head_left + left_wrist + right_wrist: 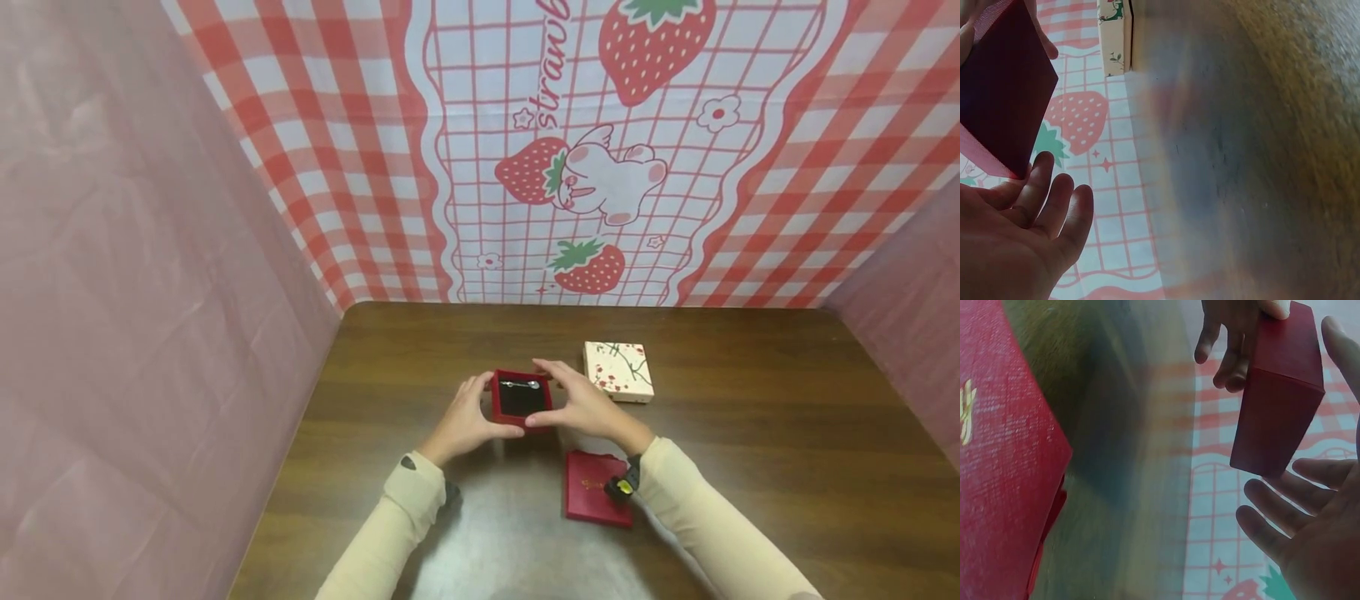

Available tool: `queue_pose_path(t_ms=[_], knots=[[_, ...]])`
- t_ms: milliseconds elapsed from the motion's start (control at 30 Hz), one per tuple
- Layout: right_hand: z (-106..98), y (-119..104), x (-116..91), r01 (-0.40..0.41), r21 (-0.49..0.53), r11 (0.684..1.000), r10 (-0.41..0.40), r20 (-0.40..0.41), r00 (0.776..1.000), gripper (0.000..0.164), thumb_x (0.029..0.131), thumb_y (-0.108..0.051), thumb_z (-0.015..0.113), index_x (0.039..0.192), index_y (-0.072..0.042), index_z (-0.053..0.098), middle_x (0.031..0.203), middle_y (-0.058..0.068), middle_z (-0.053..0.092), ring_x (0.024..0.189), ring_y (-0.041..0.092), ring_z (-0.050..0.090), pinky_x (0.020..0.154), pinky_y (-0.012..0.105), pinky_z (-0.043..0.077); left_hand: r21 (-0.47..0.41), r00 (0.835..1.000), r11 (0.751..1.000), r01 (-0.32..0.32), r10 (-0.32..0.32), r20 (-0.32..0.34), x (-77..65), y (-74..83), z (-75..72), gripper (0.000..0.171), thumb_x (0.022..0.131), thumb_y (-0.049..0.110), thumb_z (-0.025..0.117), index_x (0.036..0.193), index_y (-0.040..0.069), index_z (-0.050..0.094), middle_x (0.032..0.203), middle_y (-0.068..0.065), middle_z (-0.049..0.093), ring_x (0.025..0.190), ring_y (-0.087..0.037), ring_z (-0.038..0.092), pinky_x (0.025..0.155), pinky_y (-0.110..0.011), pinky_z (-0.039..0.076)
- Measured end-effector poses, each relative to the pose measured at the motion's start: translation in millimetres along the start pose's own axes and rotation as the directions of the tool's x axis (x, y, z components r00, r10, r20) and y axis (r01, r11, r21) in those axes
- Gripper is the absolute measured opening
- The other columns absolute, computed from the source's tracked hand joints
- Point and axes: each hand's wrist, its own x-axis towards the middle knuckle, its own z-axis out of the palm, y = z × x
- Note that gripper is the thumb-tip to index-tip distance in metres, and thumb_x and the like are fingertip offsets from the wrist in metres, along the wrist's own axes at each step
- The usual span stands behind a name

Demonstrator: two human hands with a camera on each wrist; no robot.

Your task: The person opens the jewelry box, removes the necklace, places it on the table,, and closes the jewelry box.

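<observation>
Both hands hold a small red jewelry box (522, 420) above the table, its open top facing up. Inside, a silver piece of jewelry with a chain (519, 384) lies on a black insert (522, 402). At the box's left side the left hand (467, 423) grips with its thumb at the near edge. From the right, the right hand (585, 404) has its thumb on the near rim and its fingers toward the far corner. In the right wrist view the box's plain red sides (1280, 415) show between the hands.
A red lid (588, 492) with gold lettering lies on the brown table (750, 433), partly under the right wrist. Behind the right hand sits a cream box (621, 371) with a floral print. A strawberry-patterned cloth (480, 208) hangs at the back.
</observation>
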Motion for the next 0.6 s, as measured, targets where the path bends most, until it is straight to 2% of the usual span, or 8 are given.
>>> queue_pose_path(t_ms=[400,600], knots=[[1.9,-2.4,4.1,-0.013,0.02,1.0,0.012,0.052,0.999,0.097,0.072,-0.044,0.083,0.149,-0.008,0.037,0.144,0.017,0.048,0.128,0.037,0.05,0.102,0.06,0.043,-0.022,1.0,1.0,-0.011,0.011,-0.005,-0.8,0.8,-1.3,0.09,0.066,0.041,0.088,0.14,0.012,0.044,0.133,-0.011,0.052,0.123,-0.034,0.05,0.097,-0.051,0.049],[2.1,-0.9,3.4,0.013,-0.007,1.0,-0.013,0.055,0.998,0.099,0.068,-0.042,0.086,0.147,-0.003,0.039,0.141,0.018,0.049,0.127,0.037,0.051,0.103,0.058,0.044,-0.037,1.0,0.999,-0.017,0.016,-0.016,-1.3,0.4,-2.0,0.088,0.066,0.038,0.088,0.138,0.012,0.046,0.134,-0.011,0.052,0.122,-0.037,0.052,0.097,-0.05,0.049]])
